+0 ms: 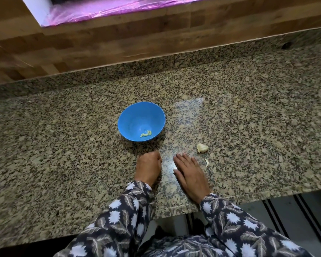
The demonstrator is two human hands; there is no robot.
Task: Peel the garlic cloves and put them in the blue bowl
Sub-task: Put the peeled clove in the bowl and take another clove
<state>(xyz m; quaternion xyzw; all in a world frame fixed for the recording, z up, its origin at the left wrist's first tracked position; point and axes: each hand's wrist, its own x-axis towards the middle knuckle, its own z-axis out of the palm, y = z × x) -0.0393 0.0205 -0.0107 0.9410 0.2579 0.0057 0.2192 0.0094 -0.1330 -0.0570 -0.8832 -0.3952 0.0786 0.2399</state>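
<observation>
Resting on the granite counter [63, 127], my left hand [149, 166] sits curled into a loose fist just near of the blue bowl [127, 119]; whether anything is tucked inside those curled fingers I cannot tell. The bowl stands upright a little farther off, and a few peeled cloves [146, 134], pale yellow-green, lie together at its bottom.

To the right of the fist, my right hand [190, 175] lies flat, palm down, fingers spread narrow and holding nothing. Just right of its fingertips is a single sliver [206, 162], a clove or a bit of skin, too small to say which. Farther and a little right again sits the remaining garlic cluster [202, 148], apart from both hands and well clear of the bowl.

I judge that cluster to be very light and firm, its papery skin dry and brittle, likely to slide on polished stone if nudged. Best taken from above with thumb and two fingertips across its plump middle, then split at the root end where the skin lifts. A bared clove would be slick, so a gentle pinch along its length suits it.
</observation>
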